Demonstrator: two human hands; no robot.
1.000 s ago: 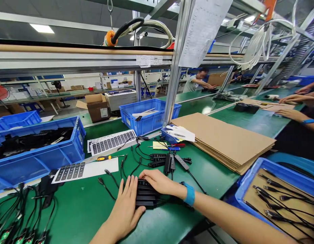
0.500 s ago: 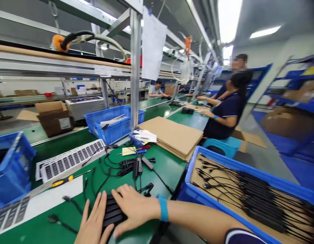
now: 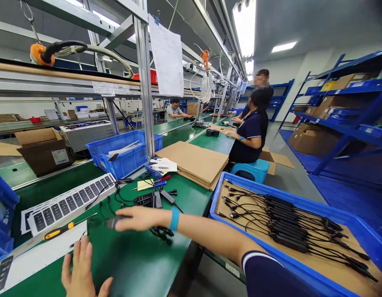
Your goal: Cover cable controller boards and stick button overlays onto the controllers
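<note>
My left hand (image 3: 82,270) is low at the left, over the green tabletop (image 3: 132,264), fingers spread and nothing in them. Farther up, my right hand (image 3: 137,218) reaches left with its fingers close together around a small dark thing, too blurred to name. Black cables with plugs (image 3: 163,234) lie under my right wrist. Beyond it rest several small black cabled devices (image 3: 156,199). A yellow-and-black screwdriver (image 3: 58,232) lies beside a white sheet (image 3: 55,251), below the printed label sheets (image 3: 71,204).
At the right, a blue crate (image 3: 220,198) holds black cabled units (image 3: 286,222) on cardboard. Flat cardboard sheets (image 3: 194,161) are stacked beyond the devices, near a blue bin (image 3: 126,159) and metal post (image 3: 144,86). Another person (image 3: 251,128) sits farther along the bench.
The view has turned right. My hands have parted, and the ribbed black pieces between them no longer show. My right hand has moved forward and left; my left hand has lifted.
</note>
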